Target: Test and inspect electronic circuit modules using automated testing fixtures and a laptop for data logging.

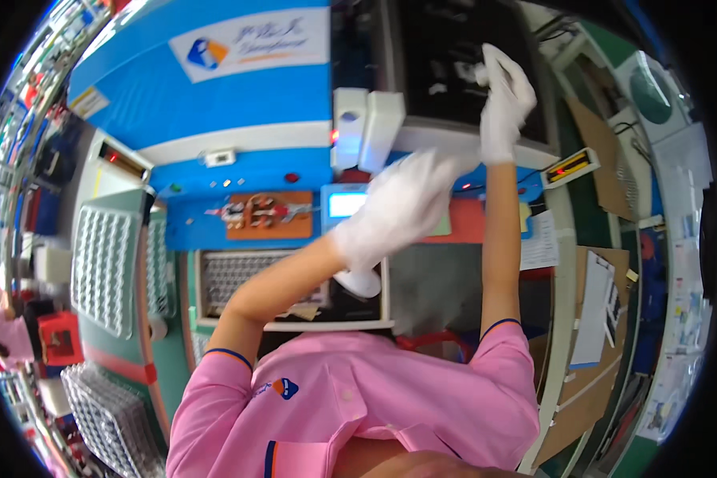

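My left hand (pixel 398 209), in a white glove, is smeared by motion over the middle of the bench, so its fingers do not show clearly. Right beside it is a small device with a lit screen (pixel 346 205). A white rounded object (pixel 360 283) shows just below that hand. My right hand (pixel 504 107), also white-gloved, reaches far out in front of a dark panel (pixel 438 48). Its fingers bend together around something small and pale that I cannot make out.
An orange-brown board (pixel 267 217) with pliers and small tools lies left of the device. A gridded tray (pixel 239 275) sits nearer me. White trays with rows of pockets (pixel 103 271) stand at left, and stacked clear trays (pixel 111 418) lower down. Papers (pixel 593 311) lie at right.
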The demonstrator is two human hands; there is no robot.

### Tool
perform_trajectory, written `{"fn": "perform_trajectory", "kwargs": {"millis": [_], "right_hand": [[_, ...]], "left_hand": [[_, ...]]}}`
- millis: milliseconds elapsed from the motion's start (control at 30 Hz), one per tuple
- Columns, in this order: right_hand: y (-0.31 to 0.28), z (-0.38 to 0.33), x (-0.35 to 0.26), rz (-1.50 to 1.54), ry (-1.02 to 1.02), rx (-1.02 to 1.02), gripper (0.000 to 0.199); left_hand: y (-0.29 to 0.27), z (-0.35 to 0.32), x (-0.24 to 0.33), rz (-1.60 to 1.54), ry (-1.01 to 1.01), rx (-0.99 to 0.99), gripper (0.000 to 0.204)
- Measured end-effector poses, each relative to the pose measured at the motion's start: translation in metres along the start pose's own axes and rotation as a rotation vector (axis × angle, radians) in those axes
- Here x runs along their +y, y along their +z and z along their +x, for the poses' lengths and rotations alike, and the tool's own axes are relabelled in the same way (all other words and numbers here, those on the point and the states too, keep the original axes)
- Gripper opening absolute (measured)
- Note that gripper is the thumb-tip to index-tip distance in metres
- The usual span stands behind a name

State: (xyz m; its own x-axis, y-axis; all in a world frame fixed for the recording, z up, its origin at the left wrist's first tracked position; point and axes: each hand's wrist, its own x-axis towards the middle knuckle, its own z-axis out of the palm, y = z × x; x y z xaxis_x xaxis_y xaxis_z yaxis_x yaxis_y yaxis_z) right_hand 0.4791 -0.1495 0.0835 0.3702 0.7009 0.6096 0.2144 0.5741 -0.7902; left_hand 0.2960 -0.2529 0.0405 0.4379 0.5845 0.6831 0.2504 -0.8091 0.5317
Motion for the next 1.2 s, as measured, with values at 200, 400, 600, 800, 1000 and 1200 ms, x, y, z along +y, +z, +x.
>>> {"fn": "perform_trajectory", "kwargs": {"millis": [200,400,600,800,1000,1200], "right_hand": [[-0.043,0.12,0.218,-0.774,-0.397,0.032,0.026],[-0.059,0.086,0.248,-0.857,-0.331,-0.008,0.028],[-0.052,0.111,0.226,-0.948,0.196,-0.089,0.029],[-0.023,0.114,0.209,-0.708,0.121,-0.228,0.024],[-0.048,0.095,0.216,-0.792,0.028,-0.508,0.029],[-0.037,0.104,0.19,-0.934,-0.133,-0.478,0.036]], "left_hand": [[0.153,0.185,-0.142,0.414,-0.331,0.487,0.042],[0.205,0.178,-0.213,0.544,-0.327,0.176,0.03],[0.192,0.205,-0.211,0.408,-0.416,-0.12,0.025],[0.159,0.207,-0.211,0.007,-0.41,0.297,0.024],[0.104,0.092,-0.09,-0.031,-0.051,0.275,0.033],[0.043,-0.023,-0.082,0.519,0.193,-0.47,0.028]]}}
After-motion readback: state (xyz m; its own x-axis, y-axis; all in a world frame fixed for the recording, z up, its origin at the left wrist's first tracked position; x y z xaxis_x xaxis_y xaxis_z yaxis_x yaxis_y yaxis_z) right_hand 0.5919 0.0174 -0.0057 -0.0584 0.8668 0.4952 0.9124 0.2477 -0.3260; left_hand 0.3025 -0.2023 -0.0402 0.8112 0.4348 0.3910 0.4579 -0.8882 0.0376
